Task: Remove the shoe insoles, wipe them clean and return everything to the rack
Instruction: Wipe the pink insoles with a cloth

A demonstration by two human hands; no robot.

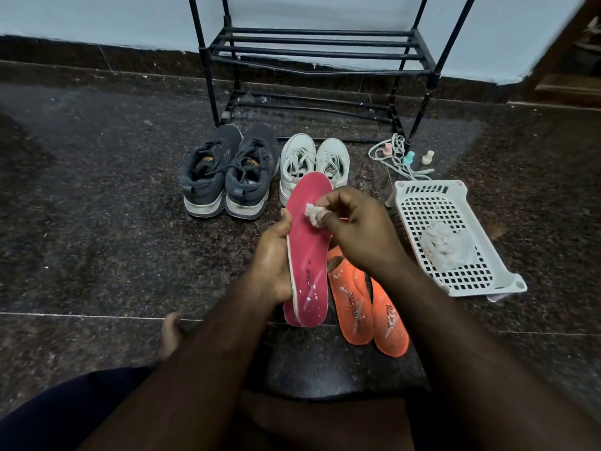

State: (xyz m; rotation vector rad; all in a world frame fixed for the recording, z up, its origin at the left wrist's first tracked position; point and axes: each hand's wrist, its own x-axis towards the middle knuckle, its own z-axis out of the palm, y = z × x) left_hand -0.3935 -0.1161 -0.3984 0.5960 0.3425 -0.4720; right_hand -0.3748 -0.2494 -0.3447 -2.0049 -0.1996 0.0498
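Gripping a white wipe point(313, 215), the right hand point(354, 232) rubs the pink insole point(307, 255) at frame centre while the left hand point(276, 255) clasps its edge, steadying it for wiping.

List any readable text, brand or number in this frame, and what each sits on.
Nothing reads cleanly.
Pink insole: dark print near the heel, too blurred to read.
Orange insoles: white printed lines on each, too small and blurred.
Dark sneakers: orange tongue patches, illegible.
Bag of wipes in the white basket: small red-edged label, illegible.
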